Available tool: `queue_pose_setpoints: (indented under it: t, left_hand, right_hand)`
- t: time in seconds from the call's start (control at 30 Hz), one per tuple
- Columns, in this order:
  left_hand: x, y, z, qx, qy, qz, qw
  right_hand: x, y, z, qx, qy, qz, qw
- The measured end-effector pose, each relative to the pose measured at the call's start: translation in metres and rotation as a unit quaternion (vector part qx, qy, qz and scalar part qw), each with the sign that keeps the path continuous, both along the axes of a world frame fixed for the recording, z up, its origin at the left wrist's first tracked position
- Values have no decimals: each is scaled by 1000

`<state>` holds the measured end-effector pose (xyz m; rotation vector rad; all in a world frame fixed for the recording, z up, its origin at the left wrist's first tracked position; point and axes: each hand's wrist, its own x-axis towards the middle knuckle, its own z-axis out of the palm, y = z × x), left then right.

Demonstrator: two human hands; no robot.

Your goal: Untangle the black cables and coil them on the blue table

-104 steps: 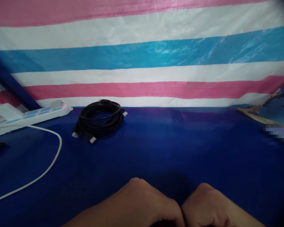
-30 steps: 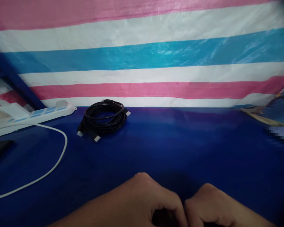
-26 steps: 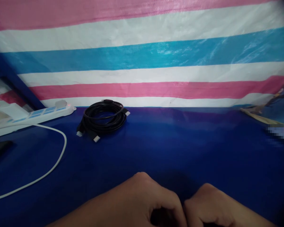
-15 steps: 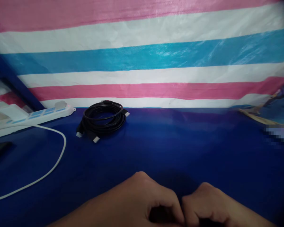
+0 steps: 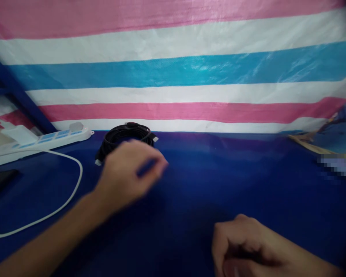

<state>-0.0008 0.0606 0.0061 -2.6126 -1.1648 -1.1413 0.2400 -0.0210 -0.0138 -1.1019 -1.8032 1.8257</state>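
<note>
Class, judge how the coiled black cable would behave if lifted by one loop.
The coiled black cable is probably floppy: its thin loops lie loosely stacked, so they may sag apart. Its plug ends would likely dangle. It looks light for its bulk.

Our blurred left grip [image 5: 129,169] hides part of the cable coil [image 5: 119,134] just behind it; the bottom edge crops our right grip [image 5: 242,246].

Light is dim and even, brightest on the striped tarp [image 5: 173,88] across the upper half, whose cyan band carries a faint sheen. The blue table cover [image 5: 233,181] darkens toward the bottom. The left hand [image 5: 127,173] is smeared with motion blur and the right hand [image 5: 245,246] is soft. The right corners vignette to black.
</note>
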Motion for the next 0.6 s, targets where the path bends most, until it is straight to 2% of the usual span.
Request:
queue_pose_setpoints:
  t: [0.03,0.07,0.13,0.17,0.27,0.37,0.47,0.53,0.6]
  left_hand:
    - [-12,14,2,46,27,84,995]
    - [-23,27,3,49,84,131,987]
    - [-41,45,3,-2,188,178,966]
    - [-47,49,4,-8,201,181,963]
    - [-53,44,9,3,186,203,961]
    - [-42,22,18,45,136,232,962]
    - [-12,-6,18,147,94,191,966]
    - [16,-24,11,221,120,101,962]
    - [45,-40,3,207,137,-15,969]
  right_hand:
    - [-1,1,1,-22,5,-4,1000]
    - [-1,2,2,-41,11,-11,999]
    - [-1,2,4,-62,31,-28,997]
    - [-1,1,6,-62,42,-32,997]
    - [1,-2,9,-34,60,-42,997]
    - [-1,-4,11,5,69,-83,994]
    - [-12,1,13,52,111,-172,978]
    - [-25,8,16,78,154,-240,955]
    - [-36,16,20,91,193,-294,932]
